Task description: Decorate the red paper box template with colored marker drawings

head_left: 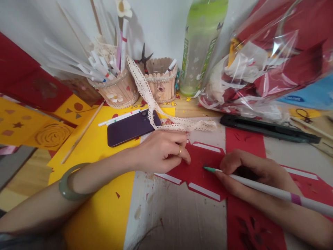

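A cut piece of red card (192,159) with white strips along its edge tabs lies flat before me. My left hand (163,151), wearing a ring, presses on its left part with bent fingers; the thumb is hard to make out. A white pen (262,187) with a green pointed tip and a purple band is pinched in my right hand (249,170). The tip meets or hovers just above a dark mark on the card; I cannot tell which. Lace ribbon (179,123) trails behind my left hand, beside a dark phone (130,128).
Two wooden-stick pots (118,91) (160,86) hold pens and pliers (144,57). A green-topped bottle (203,48) and a clear plastic bag (262,76) stand behind. A dark utility knife (270,129) lies right, yellow paper (101,208) left. A red strip (252,215) runs under my right forearm.
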### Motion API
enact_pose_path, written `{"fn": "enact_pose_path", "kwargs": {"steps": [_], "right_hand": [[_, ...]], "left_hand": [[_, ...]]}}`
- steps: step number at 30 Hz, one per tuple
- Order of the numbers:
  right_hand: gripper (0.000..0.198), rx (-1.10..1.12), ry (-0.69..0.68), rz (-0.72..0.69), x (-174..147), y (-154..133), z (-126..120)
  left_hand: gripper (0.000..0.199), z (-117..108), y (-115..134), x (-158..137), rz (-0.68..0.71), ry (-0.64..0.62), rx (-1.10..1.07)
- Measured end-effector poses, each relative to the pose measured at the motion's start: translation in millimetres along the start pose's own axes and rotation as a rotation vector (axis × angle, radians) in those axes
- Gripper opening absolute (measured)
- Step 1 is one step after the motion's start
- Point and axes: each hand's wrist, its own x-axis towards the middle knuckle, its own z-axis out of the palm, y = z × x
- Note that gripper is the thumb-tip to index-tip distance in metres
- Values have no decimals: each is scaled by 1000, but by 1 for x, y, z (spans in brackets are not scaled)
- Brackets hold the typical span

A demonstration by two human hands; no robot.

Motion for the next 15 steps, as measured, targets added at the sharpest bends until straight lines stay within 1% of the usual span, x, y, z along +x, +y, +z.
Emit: {"fn": "enact_pose_path", "kwargs": {"steps": [5, 11, 15], "right_hand": [[23, -65, 7, -25, 1, -5, -3], [23, -13, -46, -31, 0, -3, -1], [21, -11, -54, -26, -2, 1, -1]], "left_hand": [[30, 0, 0, 0, 8, -1, 4], [30, 0, 1, 1, -1, -2, -5], [30, 0, 1, 1, -1, -4, -3]]}}
